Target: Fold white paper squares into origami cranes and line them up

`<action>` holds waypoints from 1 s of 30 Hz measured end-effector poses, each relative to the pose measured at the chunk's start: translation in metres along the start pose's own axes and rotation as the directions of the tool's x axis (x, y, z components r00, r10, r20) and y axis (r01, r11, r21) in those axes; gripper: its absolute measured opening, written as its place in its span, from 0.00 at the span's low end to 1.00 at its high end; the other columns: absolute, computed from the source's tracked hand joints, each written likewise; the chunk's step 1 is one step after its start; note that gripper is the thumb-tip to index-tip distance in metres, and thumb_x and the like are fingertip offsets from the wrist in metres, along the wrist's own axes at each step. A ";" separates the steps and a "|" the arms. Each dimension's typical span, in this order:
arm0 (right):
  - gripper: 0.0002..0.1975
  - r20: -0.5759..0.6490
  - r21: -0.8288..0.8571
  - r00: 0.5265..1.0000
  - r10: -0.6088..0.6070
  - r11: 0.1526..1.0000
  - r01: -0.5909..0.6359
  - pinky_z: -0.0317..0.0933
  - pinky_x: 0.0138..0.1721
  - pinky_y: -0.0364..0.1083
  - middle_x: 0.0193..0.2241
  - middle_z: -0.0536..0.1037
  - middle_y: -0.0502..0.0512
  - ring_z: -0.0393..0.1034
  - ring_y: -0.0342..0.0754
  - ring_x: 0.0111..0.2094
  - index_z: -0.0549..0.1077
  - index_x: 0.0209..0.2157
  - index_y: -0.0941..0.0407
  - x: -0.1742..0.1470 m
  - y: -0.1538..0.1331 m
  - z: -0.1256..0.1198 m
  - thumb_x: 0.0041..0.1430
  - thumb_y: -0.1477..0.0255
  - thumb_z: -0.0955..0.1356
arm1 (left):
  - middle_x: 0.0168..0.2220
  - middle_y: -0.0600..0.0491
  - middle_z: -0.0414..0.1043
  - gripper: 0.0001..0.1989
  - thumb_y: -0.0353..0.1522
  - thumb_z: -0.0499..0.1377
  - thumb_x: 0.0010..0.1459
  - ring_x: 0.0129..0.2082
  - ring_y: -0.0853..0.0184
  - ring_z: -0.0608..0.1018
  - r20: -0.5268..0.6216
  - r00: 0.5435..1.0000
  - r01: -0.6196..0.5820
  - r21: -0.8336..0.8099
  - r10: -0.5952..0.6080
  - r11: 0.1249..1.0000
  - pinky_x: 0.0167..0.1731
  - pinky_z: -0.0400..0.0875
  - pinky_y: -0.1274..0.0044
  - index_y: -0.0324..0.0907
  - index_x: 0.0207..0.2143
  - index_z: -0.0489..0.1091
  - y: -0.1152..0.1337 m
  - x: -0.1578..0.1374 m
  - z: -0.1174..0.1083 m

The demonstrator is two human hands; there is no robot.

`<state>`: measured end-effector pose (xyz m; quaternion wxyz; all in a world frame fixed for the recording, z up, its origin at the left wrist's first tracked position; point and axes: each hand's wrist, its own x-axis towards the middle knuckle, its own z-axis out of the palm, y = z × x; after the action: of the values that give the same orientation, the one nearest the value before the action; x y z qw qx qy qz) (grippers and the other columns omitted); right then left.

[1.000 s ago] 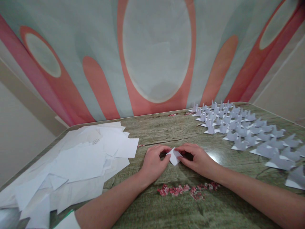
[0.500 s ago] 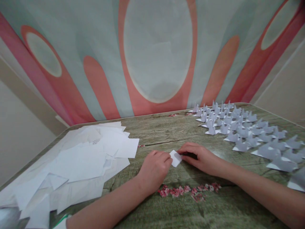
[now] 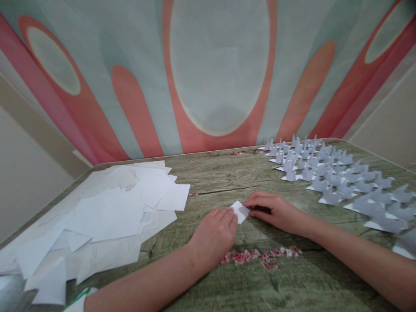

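White paper [image 3: 241, 212], left edge held by left hand [image 3: 212, 235], right corner pinched by right hand [image 3: 277, 211], well apart from sheets [image 3: 108, 214]

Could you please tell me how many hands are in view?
2: the left hand covers the left edge of the small white paper; the right hand is at its right corner. No other hand shows.

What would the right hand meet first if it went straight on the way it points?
The folded paper, which the right hand seems to touch; beyond it, likely the left hand, though depth is unclear.
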<state>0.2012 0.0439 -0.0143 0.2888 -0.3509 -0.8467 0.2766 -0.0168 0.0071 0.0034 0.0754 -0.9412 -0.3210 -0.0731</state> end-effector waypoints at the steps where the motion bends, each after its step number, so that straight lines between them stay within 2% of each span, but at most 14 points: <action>1: 0.12 -0.005 0.008 1.000 0.001 1.000 -0.001 0.62 0.42 0.47 0.36 0.74 0.54 0.67 0.46 0.38 0.73 0.42 0.51 0.000 0.000 0.000 0.55 0.70 0.65 | 0.44 0.40 0.70 0.12 0.24 0.49 0.58 0.45 0.60 0.72 -0.013 1.000 0.005 -0.010 -0.006 1.000 0.44 0.67 0.68 0.32 0.44 0.65 0.000 0.000 0.000; 7: 0.11 -0.002 0.012 1.000 0.000 1.000 0.000 0.62 0.42 0.47 0.36 0.74 0.54 0.67 0.46 0.38 0.73 0.42 0.51 0.000 -0.001 0.001 0.57 0.70 0.64 | 0.38 0.45 0.72 0.09 0.29 0.50 0.60 0.39 0.61 0.74 -0.083 0.995 0.045 -0.137 -0.057 0.990 0.39 0.69 0.68 0.37 0.39 0.68 -0.006 0.003 0.000; 14: 0.11 0.001 -0.013 1.000 -0.004 1.000 0.004 0.62 0.40 0.46 0.35 0.74 0.53 0.67 0.46 0.38 0.72 0.41 0.52 0.000 -0.003 0.002 0.58 0.70 0.63 | 0.42 0.48 0.71 0.11 0.33 0.51 0.59 0.43 0.62 0.72 -0.009 0.998 0.061 -0.247 -0.066 0.967 0.44 0.66 0.69 0.40 0.42 0.67 -0.010 0.004 0.001; 17: 0.11 -0.075 -0.071 0.993 0.096 0.992 -0.101 0.61 0.38 0.46 0.34 0.72 0.54 0.66 0.46 0.35 0.71 0.40 0.54 -0.002 -0.011 0.007 0.57 0.68 0.63 | 0.42 0.48 0.70 0.12 0.33 0.51 0.59 0.45 0.62 0.70 -0.017 0.997 0.062 -0.278 -0.070 0.959 0.45 0.65 0.69 0.39 0.44 0.67 -0.010 0.004 0.001; 19: 0.13 -0.151 -0.169 0.972 0.183 0.964 -0.207 0.60 0.36 0.47 0.33 0.71 0.55 0.65 0.48 0.35 0.71 0.40 0.55 -0.003 -0.018 0.013 0.54 0.65 0.66 | 0.43 0.48 0.70 0.12 0.32 0.50 0.60 0.45 0.62 0.70 -0.032 0.996 0.066 -0.304 -0.080 0.950 0.46 0.65 0.69 0.39 0.44 0.67 -0.010 0.005 0.002; 21: 0.14 -0.207 -0.277 0.954 0.215 0.923 -0.268 0.59 0.37 0.49 0.33 0.69 0.57 0.64 0.51 0.36 0.70 0.38 0.56 -0.004 -0.025 0.020 0.51 0.63 0.67 | 0.43 0.48 0.70 0.12 0.32 0.50 0.60 0.44 0.63 0.70 -0.043 0.995 0.070 -0.337 -0.089 0.939 0.46 0.65 0.69 0.40 0.43 0.68 -0.010 0.005 0.003; 26: 0.13 -0.218 -0.334 0.942 0.256 0.887 -0.318 0.56 0.37 0.50 0.33 0.68 0.57 0.63 0.52 0.36 0.69 0.35 0.57 -0.002 -0.031 0.029 0.50 0.65 0.67 | 0.45 0.49 0.68 0.13 0.30 0.52 0.57 0.45 0.64 0.69 -0.058 0.983 0.130 -0.449 -0.174 0.884 0.47 0.63 0.70 0.41 0.46 0.66 -0.014 0.005 0.006; 30: 0.11 -0.215 -0.278 0.945 0.248 0.912 -0.302 0.55 0.38 0.50 0.34 0.69 0.55 0.62 0.51 0.37 0.68 0.35 0.56 -0.002 -0.027 0.030 0.49 0.67 0.68 | 0.52 0.48 0.63 0.25 0.32 0.58 0.53 0.52 0.61 0.63 -0.076 0.961 0.193 -0.510 -0.267 0.838 0.53 0.56 0.66 0.42 0.54 0.58 -0.019 0.006 0.011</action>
<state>0.1700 0.0184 -0.0177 0.2621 -0.5306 -0.7925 0.1474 -0.0228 0.0274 -0.0040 -0.1560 -0.8753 -0.3960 -0.2295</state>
